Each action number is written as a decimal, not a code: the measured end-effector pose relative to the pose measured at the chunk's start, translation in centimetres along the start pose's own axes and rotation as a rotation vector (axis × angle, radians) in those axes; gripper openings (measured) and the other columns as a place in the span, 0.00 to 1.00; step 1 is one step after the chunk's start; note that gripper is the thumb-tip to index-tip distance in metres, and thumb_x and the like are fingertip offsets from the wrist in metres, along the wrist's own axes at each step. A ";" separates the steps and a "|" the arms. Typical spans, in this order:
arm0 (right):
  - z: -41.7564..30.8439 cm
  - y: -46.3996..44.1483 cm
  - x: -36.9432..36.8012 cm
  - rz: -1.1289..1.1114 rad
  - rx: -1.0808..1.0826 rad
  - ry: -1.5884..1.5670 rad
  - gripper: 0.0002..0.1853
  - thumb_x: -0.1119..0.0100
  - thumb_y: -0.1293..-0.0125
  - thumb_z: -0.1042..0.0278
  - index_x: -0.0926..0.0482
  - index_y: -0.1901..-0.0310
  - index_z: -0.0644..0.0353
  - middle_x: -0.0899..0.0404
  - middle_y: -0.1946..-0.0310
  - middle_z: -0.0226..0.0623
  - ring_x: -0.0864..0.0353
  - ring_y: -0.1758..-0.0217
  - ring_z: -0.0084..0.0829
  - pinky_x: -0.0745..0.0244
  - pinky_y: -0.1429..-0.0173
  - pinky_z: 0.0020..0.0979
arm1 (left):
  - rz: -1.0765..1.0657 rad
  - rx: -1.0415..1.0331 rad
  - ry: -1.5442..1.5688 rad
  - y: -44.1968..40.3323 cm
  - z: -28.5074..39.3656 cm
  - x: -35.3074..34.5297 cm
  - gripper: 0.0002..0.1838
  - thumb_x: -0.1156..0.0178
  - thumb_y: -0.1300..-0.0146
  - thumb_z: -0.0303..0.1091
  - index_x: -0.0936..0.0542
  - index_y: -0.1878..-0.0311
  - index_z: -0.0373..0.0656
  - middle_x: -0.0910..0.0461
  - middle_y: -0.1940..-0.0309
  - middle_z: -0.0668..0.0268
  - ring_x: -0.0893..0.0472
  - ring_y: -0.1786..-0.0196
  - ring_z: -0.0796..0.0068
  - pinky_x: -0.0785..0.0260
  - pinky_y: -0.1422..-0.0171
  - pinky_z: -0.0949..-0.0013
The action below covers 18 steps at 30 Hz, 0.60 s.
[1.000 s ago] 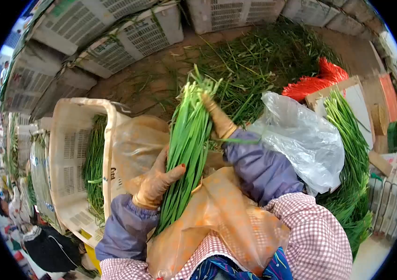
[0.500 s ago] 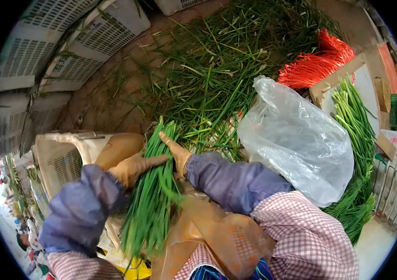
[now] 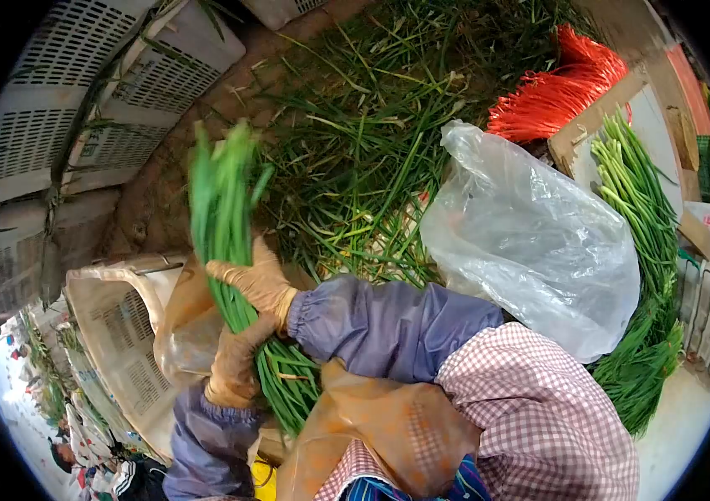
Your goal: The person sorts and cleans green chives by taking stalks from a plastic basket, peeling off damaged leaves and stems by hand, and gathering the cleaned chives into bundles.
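A bunch of long green chives [image 3: 225, 200] stands tilted in front of me, its upper end blurred by motion. My right hand [image 3: 261, 280], in a tan glove, is closed around the middle of the bunch. Just below it, my left hand [image 3: 236, 363], gloved alike, grips the lower part, where the leafy ends spread over my lap. A translucent brownish apron [image 3: 363, 417] covers my lap under the leaves.
Loose green leaves [image 3: 363, 150] litter the ground ahead. To the right lie a clear plastic bag [image 3: 539, 242], red ties [image 3: 560, 96] and more chives [image 3: 643, 225]. White crates [image 3: 154, 75] stand at upper left; a beige crate [image 3: 121, 326] is beside my left arm.
The bunch has been raised and swung up to the left. My right hand has shifted left and now wraps it; my left hand has moved lower on it.
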State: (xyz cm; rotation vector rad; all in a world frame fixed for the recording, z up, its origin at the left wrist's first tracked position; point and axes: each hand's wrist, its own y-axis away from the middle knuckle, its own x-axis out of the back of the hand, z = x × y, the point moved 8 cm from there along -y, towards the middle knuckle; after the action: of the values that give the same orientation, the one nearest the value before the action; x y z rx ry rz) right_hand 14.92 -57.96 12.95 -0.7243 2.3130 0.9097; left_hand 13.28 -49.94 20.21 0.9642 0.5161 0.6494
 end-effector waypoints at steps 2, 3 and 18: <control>-0.4 -1.3 -1.6 -0.202 -0.022 -0.092 0.31 0.41 0.41 0.47 0.32 0.46 0.64 0.24 0.56 0.39 0.24 0.55 0.34 0.28 0.51 0.32 | 0.008 -0.088 -0.037 0.1 0.5 0.6 0.15 0.40 0.47 0.24 0.27 0.56 0.36 0.23 0.70 0.62 0.22 0.70 0.70 0.26 0.66 0.69; -0.6 -1.9 -2.9 -0.403 -0.061 -0.180 0.29 0.46 0.38 0.45 0.30 0.47 0.64 0.23 0.58 0.38 0.24 0.55 0.34 0.29 0.49 0.31 | 0.141 -0.131 0.046 1.2 0.8 1.3 0.12 0.40 0.48 0.24 0.27 0.59 0.35 0.24 0.71 0.62 0.24 0.72 0.70 0.28 0.65 0.69; -1.2 -23.3 26.1 -0.223 -0.155 2.001 0.24 0.55 0.38 0.67 0.35 0.38 0.57 0.28 0.46 0.49 0.27 0.47 0.44 0.31 0.45 0.40 | 0.362 -0.217 0.548 0.5 3.7 6.8 0.09 0.48 0.37 0.30 0.29 0.55 0.38 0.23 0.71 0.57 0.21 0.74 0.69 0.24 0.72 0.68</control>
State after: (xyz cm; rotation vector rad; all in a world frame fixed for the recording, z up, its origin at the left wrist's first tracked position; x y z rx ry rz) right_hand 11.18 -80.71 -13.41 -2.7510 3.3485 -0.0815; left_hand 20.39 -47.11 21.61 0.6706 0.7405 1.2865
